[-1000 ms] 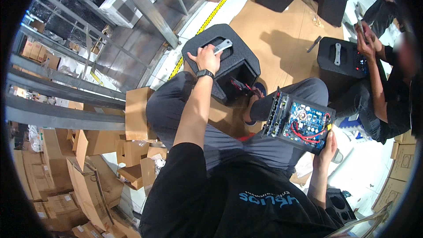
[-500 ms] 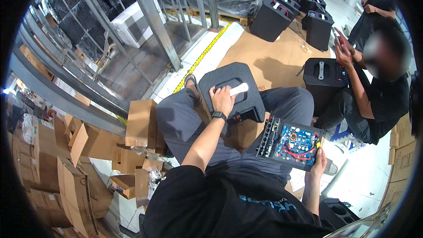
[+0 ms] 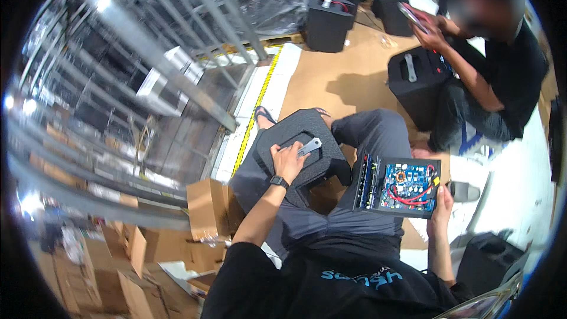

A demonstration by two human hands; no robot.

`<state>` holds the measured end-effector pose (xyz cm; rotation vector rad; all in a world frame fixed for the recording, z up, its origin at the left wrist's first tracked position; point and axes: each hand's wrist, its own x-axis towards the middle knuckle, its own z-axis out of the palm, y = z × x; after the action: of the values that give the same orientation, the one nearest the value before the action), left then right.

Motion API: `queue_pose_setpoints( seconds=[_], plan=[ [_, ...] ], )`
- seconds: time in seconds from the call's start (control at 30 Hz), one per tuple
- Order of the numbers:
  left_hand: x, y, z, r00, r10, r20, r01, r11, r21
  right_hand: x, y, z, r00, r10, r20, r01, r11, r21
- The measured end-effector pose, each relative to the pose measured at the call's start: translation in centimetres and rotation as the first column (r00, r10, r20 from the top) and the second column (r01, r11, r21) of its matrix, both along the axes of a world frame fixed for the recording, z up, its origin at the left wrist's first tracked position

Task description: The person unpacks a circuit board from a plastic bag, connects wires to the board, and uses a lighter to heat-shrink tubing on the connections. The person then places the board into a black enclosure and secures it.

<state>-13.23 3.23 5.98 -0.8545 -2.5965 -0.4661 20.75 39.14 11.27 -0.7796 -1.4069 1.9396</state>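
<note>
Between my legs stands a black speaker cabinet point(image 3: 274, 142) with a textured surface and a recessed top. My left hand point(image 3: 287, 162), wearing a watch, has its fingers closed around the pale strap handle point(image 3: 309, 146) in that recess. Over my right thigh, my right hand point(image 3: 442, 205) grips the outer edge of an amplifier module point(image 3: 409, 185). The module is a black panel with a blue circuit board facing up, red wires and a row of dark fins on its left side. My right thumb lies on its edge; the other fingers are mostly hidden beneath.
At right, a seated person point(image 3: 502, 77) holds a phone point(image 3: 414, 19) above another black cabinet point(image 3: 413, 82). More black cabinets point(image 3: 326, 26) stand at the far side on brown cardboard. Metal railings point(image 3: 171, 77) run along the left, with cardboard boxes point(image 3: 207, 207) below them.
The whole view has shifted and turned. The cabinet leans a little more toward me with my left hand still on its handle. The amplifier module in my right hand sits more level.
</note>
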Motion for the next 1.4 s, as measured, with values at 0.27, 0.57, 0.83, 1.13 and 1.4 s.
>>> queue_pose_setpoints(
  seconds=[0.27, 0.57, 0.83, 1.13, 1.4],
  plan=[
    [-6.0, -1.7, -0.8, 0.998, -0.028, 0.050, 0.027, 1.000, 0.015, -0.1, -0.2, -0.6, 0.985, -0.082, 0.149, 0.086, 0.996, -0.019],
    [-19.1, -0.6, 1.2, 0.950, -0.142, 0.277, 0.118, 0.988, 0.103, -5.6, 0.9, 2.4, 0.962, -0.019, 0.273, 0.007, 0.999, 0.047],
    [-30.1, -0.7, 1.5, 0.802, -0.114, 0.586, 0.060, 0.992, 0.111, -6.7, 1.0, 2.6, 0.975, 0.015, 0.220, -0.016, 1.000, 0.004],
    [-28.9, 2.7, 3.8, 0.867, 0.016, 0.498, -0.058, 0.996, 0.068, -6.6, 1.3, 2.5, 0.963, 0.044, 0.264, -0.055, 0.998, 0.033],
    [-6.0, -3.1, 11.1, 0.847, -0.374, 0.377, 0.111, 0.819, 0.564, -12.1, -4.0, 3.4, 0.925, 0.275, 0.261, -0.298, 0.953, 0.053]
  ],
)
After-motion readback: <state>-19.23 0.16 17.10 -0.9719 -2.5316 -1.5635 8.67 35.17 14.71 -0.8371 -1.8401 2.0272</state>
